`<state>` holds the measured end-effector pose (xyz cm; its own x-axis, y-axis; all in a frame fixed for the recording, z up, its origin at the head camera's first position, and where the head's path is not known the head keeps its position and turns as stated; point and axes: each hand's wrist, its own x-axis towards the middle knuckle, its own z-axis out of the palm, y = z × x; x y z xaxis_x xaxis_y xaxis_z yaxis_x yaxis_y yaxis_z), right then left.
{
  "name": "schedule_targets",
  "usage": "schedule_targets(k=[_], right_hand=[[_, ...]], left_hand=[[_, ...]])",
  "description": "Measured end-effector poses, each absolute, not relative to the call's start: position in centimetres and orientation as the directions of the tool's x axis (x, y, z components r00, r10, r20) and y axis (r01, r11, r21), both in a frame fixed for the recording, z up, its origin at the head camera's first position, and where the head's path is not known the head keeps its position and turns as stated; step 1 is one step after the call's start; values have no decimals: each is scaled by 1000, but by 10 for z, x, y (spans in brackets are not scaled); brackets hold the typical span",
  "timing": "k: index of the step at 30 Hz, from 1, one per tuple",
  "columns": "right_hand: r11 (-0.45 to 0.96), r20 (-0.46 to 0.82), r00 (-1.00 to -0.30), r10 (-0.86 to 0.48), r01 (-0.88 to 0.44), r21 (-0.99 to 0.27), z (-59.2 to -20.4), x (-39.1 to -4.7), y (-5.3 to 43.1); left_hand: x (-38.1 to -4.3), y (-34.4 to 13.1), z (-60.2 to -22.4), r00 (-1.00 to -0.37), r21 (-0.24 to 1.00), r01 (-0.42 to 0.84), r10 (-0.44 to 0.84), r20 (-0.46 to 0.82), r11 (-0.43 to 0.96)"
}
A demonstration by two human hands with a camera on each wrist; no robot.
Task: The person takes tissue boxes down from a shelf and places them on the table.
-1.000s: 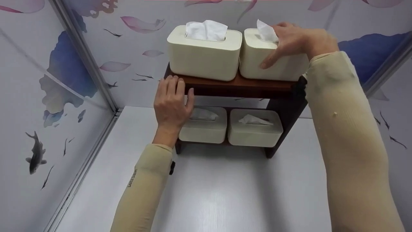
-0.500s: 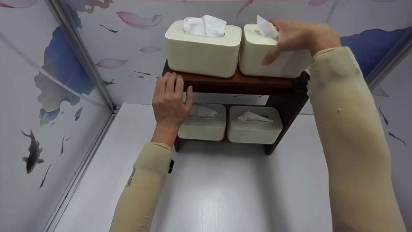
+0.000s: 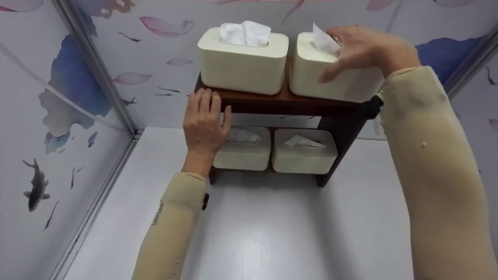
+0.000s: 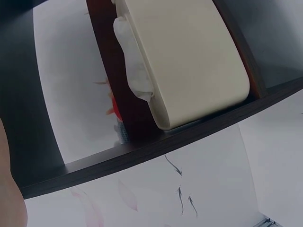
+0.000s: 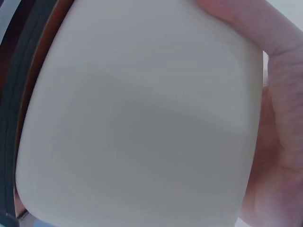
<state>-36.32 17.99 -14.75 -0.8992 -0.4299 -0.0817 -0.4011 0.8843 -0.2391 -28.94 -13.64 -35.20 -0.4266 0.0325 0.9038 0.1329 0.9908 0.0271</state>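
My right hand [image 3: 362,48] reaches over the cream tissue box [image 3: 323,77] at the upper right, thumb on its front face and fingers over the top toward the back. A white tissue [image 3: 323,41] sticks up beside those fingers. In the right wrist view the end of this tissue box [image 5: 142,118] fills most of the picture, its base at the brown board's edge. My left hand [image 3: 205,120] rests with straight fingers on the left front edge of the dark wooden shelf [image 3: 253,105]. A matching tissue box [image 3: 243,70] sits on the top board, just above those fingers.
Two more tissue boxes stand on the lower board, the left one [image 3: 249,159] partly behind my left hand, the right one [image 3: 303,161] in full view. The shelf stands on a pale floor [image 3: 249,233] against printed white walls [image 3: 155,58]. A metal-framed panel rises at the left.
The upper right tissue box has shifted right and slightly toward me with my right hand, widening the gap between the upper boxes. My left hand stays on the shelf edge.
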Motion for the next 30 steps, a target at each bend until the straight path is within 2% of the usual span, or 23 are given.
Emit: schedule_targets(k=[8,17,30], right_hand=[[882,-51,-904,-424,-400,-248,-149,-346,190],[871,24,-879,-476,-475,-126,-143,-319,192],[819,49,-822,-567,-569,-72,-156,-266,198]], left_hand=[[-287,-135,-354,-450,17,121,40,892,992],[-287,-136,-351,-448,15,118,40,893,993],[-287,-135,-352,-451,27,135,37,892,991]])
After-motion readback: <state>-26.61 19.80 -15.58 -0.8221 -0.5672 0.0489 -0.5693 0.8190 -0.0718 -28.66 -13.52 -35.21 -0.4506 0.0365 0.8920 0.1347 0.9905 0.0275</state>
